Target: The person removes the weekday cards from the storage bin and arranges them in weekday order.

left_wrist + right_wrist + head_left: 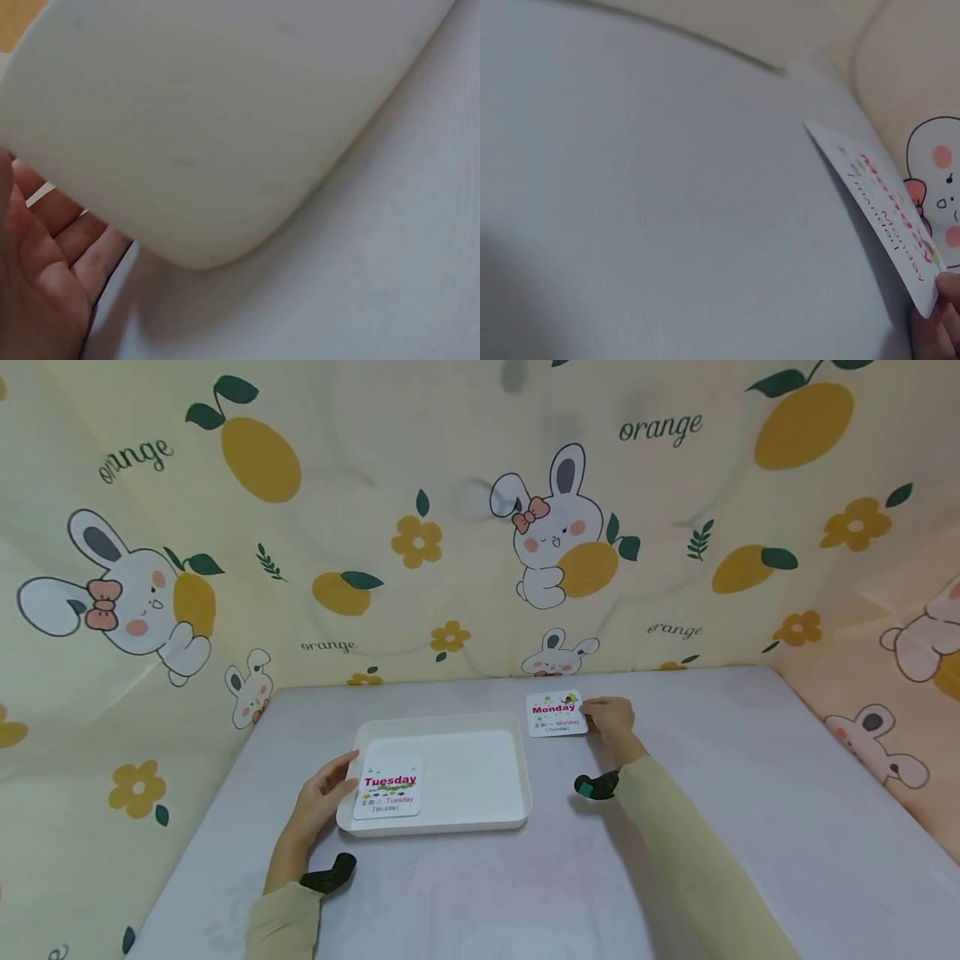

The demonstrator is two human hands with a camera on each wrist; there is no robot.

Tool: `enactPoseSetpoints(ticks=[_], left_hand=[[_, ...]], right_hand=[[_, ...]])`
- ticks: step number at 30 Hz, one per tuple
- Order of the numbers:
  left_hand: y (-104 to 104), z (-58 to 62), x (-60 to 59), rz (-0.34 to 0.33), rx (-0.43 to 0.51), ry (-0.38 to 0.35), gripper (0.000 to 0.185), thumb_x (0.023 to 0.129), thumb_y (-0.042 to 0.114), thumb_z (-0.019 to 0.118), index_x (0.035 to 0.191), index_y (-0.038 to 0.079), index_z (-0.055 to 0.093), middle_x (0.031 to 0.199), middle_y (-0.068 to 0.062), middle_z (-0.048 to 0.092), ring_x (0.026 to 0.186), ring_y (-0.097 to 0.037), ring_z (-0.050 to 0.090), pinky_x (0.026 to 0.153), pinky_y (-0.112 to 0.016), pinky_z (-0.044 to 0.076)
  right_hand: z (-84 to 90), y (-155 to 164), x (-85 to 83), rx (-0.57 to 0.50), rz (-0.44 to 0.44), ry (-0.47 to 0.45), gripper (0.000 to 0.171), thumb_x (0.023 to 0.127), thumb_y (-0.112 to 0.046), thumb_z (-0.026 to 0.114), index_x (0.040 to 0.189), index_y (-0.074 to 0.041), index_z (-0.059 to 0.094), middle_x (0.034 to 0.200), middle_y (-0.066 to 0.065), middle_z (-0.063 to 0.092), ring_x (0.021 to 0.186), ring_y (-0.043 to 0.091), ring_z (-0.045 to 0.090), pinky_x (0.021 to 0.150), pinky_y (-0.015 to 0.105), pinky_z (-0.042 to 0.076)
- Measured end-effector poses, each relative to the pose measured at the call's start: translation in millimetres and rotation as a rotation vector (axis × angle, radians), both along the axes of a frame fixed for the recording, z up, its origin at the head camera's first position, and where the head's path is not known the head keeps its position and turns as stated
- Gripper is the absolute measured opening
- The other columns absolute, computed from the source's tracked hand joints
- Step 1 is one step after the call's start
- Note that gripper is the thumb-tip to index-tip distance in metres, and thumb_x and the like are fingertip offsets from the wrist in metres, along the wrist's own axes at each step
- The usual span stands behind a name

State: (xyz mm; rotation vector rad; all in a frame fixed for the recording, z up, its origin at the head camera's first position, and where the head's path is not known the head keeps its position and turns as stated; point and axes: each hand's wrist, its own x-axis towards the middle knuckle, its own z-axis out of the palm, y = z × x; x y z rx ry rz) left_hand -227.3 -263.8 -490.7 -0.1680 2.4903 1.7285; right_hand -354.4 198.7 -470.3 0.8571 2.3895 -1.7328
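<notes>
A white tray (472, 760) lies on the pale table, with a "Tuesday" card (388, 787) flat in its left part. My left hand (333, 785) rests with straight fingers against the tray's left rim, next to that card. In the left wrist view, the open palm of the left hand (45, 277) sits beside the tray's rounded corner (210, 120). Behind the tray's right corner, my right hand (600, 717) pinches the right edge of a "Monday" card (555, 714). The right wrist view shows the Monday card (885, 210) tilted up off the table, with a fingertip (941, 322) at its lower corner.
The table (750, 810) is walled at the back and both sides by a yellow cloth (450, 527) printed with rabbits and oranges. Black wrist cameras (330, 872) (596, 787) sit on both forearms.
</notes>
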Motion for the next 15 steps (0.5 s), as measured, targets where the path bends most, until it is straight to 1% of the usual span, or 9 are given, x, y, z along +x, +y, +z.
enactPoseSetpoints(ticks=[3,8,15], left_hand=[[-0.2,-1.1,-0.1,0.001,-0.001,0.005,0.051,0.098,0.022,0.054,0.146,0.019,0.04,0.159,-0.007,0.031,0.15,-0.03,0.026,0.123,-0.05,0.022],[0.5,-2.2,-1.1,0.002,-0.001,0.008,0.051,0.097,0.021,0.055,0.146,0.019,0.041,0.159,-0.007,0.031,0.15,-0.029,0.026,0.123,-0.05,0.022],[0.6,-2.6,-1.1,0.002,0.009,0.004,0.051,0.098,0.021,0.054,0.146,0.019,0.04,0.16,-0.007,0.03,0.15,-0.029,0.025,0.123,-0.049,0.022]], right_hand=[[0.9,-0.8,2.8,0.067,0.022,0.015,0.032,0.093,-0.019,0.062,0.122,-0.004,0.065,0.128,0.015,0.064,0.083,0.013,0.059,0.062,0.012,0.046],[3.6,-3.0,5.8,0.118,0.016,0.025,0.031,0.092,-0.021,0.064,0.117,-0.004,0.067,0.122,0.015,0.066,0.077,0.011,0.059,0.06,0.013,0.046],[4.8,-2.4,5.5,0.131,0.004,0.031,0.028,0.09,-0.021,0.067,0.112,-0.003,0.069,0.096,0.009,0.07,0.065,0.009,0.057,0.053,0.013,0.046]])
